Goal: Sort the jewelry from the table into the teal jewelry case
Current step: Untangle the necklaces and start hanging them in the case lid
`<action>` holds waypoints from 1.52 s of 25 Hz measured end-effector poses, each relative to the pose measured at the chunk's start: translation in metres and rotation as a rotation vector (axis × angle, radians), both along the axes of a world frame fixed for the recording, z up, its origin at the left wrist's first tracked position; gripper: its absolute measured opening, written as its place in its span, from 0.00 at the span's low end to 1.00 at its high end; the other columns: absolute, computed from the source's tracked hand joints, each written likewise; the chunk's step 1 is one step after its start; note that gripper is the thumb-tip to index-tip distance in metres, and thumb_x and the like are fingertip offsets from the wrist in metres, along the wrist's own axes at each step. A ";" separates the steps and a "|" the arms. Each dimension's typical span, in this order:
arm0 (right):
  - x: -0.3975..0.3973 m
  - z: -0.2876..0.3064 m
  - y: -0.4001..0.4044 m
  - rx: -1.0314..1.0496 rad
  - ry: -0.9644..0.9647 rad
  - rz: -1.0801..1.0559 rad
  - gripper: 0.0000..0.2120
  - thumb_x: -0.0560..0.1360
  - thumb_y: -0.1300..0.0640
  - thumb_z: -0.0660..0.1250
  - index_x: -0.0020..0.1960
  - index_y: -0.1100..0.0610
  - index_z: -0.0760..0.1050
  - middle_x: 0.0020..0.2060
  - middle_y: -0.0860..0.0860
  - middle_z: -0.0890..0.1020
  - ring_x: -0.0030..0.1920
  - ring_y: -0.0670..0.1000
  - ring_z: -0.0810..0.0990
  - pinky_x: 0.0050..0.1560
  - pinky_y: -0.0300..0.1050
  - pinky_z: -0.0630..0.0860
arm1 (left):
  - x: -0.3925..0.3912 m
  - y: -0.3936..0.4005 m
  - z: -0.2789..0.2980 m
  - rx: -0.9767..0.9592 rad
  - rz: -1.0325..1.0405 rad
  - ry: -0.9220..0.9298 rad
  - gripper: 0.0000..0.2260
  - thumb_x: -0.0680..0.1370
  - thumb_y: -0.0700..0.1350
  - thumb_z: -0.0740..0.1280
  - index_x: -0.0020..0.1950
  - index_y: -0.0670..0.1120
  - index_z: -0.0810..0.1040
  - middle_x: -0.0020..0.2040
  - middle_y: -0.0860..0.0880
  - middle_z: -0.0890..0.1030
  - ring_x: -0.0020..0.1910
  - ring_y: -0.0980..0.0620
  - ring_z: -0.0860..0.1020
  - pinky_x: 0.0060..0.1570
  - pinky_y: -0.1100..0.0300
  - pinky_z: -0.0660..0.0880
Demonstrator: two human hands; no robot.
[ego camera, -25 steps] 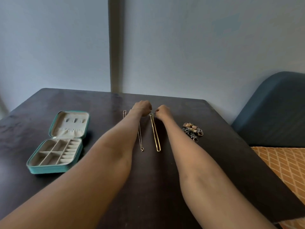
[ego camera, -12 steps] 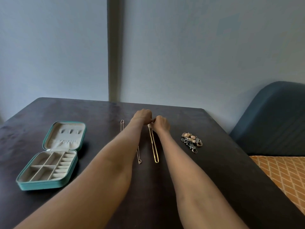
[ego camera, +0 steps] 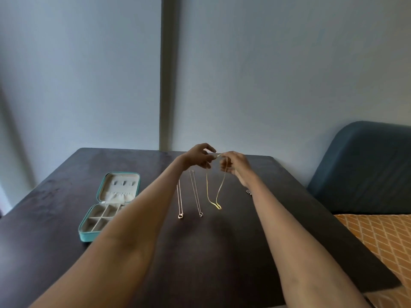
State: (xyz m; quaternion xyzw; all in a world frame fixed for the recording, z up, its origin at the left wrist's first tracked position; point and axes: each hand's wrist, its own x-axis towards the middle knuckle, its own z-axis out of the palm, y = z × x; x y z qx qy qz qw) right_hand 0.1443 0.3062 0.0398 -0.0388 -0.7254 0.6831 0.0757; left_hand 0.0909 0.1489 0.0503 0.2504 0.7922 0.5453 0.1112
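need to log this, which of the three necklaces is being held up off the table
The gold chain, rightmost of the three. The left hand and right hand pinch its top; only its bottom loop touches the table. The other two lie flat.

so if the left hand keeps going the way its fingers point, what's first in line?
Probably the right hand: the left hand points rightward at it, both pinching the thin gold chain necklace between them. Depth is unclear from one view.
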 end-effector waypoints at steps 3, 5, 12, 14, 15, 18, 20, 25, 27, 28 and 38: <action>0.019 0.023 -0.006 0.003 0.024 0.009 0.05 0.77 0.59 0.62 0.43 0.58 0.75 0.26 0.50 0.73 0.28 0.48 0.73 0.38 0.45 0.76 | 0.020 -0.012 0.019 -0.061 -0.088 -0.056 0.14 0.77 0.41 0.66 0.63 0.41 0.72 0.38 0.46 0.75 0.30 0.54 0.77 0.38 0.60 0.79; 0.029 0.036 -0.011 0.005 0.048 -0.002 0.06 0.77 0.57 0.61 0.43 0.57 0.75 0.26 0.50 0.71 0.26 0.47 0.70 0.33 0.41 0.72 | 0.031 -0.019 0.029 -0.143 -0.118 -0.058 0.12 0.78 0.45 0.65 0.58 0.39 0.76 0.35 0.48 0.71 0.28 0.55 0.71 0.33 0.63 0.75; 0.049 0.041 -0.028 0.004 0.048 -0.084 0.06 0.76 0.59 0.60 0.44 0.59 0.74 0.27 0.50 0.68 0.26 0.47 0.65 0.28 0.38 0.65 | 0.055 -0.045 0.035 0.516 -0.028 -0.319 0.13 0.80 0.53 0.60 0.41 0.47 0.71 0.27 0.53 0.65 0.25 0.57 0.62 0.26 0.67 0.63; 0.055 0.039 -0.035 0.026 0.051 -0.041 0.06 0.77 0.58 0.61 0.44 0.58 0.75 0.27 0.50 0.68 0.26 0.46 0.64 0.26 0.37 0.63 | 0.060 -0.047 0.036 0.678 0.017 -0.370 0.11 0.80 0.52 0.61 0.42 0.47 0.72 0.26 0.54 0.69 0.23 0.57 0.64 0.25 0.66 0.65; 0.056 0.038 -0.039 0.044 0.051 -0.020 0.06 0.77 0.57 0.62 0.44 0.57 0.76 0.27 0.49 0.68 0.25 0.45 0.63 0.25 0.36 0.62 | 0.062 -0.047 0.038 0.756 0.040 -0.391 0.10 0.80 0.51 0.61 0.43 0.46 0.73 0.26 0.54 0.72 0.23 0.57 0.67 0.25 0.66 0.68; 0.060 0.034 -0.051 0.157 0.044 0.027 0.05 0.77 0.55 0.65 0.46 0.56 0.78 0.27 0.48 0.65 0.22 0.42 0.60 0.21 0.33 0.57 | 0.065 -0.047 0.040 1.013 0.083 -0.420 0.08 0.81 0.47 0.60 0.47 0.45 0.75 0.35 0.51 0.83 0.30 0.54 0.81 0.33 0.64 0.79; 0.061 0.030 -0.058 0.243 0.040 0.055 0.06 0.76 0.54 0.66 0.48 0.56 0.79 0.27 0.48 0.65 0.21 0.42 0.59 0.20 0.33 0.55 | 0.063 -0.047 0.039 1.041 0.104 -0.358 0.08 0.80 0.44 0.61 0.50 0.41 0.77 0.42 0.46 0.84 0.39 0.49 0.83 0.41 0.60 0.81; 0.065 0.034 -0.064 0.334 0.046 0.102 0.12 0.75 0.50 0.68 0.38 0.57 0.74 0.26 0.49 0.63 0.22 0.44 0.59 0.22 0.35 0.54 | 0.066 -0.042 0.027 0.225 0.172 0.035 0.11 0.79 0.40 0.63 0.54 0.33 0.79 0.43 0.36 0.81 0.32 0.50 0.80 0.39 0.58 0.78; 0.066 0.037 -0.059 0.340 0.029 0.095 0.14 0.75 0.49 0.68 0.35 0.56 0.71 0.26 0.49 0.64 0.23 0.43 0.60 0.22 0.35 0.56 | 0.070 -0.042 0.027 0.156 0.121 0.007 0.11 0.80 0.40 0.62 0.52 0.34 0.79 0.37 0.39 0.80 0.29 0.51 0.80 0.35 0.59 0.78; 0.067 0.038 -0.056 0.325 0.025 0.097 0.14 0.75 0.49 0.68 0.36 0.56 0.71 0.26 0.49 0.65 0.23 0.43 0.61 0.22 0.35 0.57 | 0.072 -0.042 0.028 0.150 0.087 -0.033 0.11 0.80 0.41 0.60 0.51 0.34 0.78 0.36 0.41 0.80 0.28 0.50 0.80 0.33 0.59 0.78; 0.068 0.021 -0.048 -0.043 0.037 -0.076 0.13 0.76 0.49 0.66 0.40 0.57 0.71 0.26 0.48 0.60 0.22 0.42 0.59 0.22 0.34 0.60 | 0.076 -0.047 0.022 0.499 -0.125 -0.420 0.12 0.79 0.53 0.61 0.40 0.47 0.71 0.27 0.53 0.69 0.22 0.56 0.63 0.24 0.66 0.62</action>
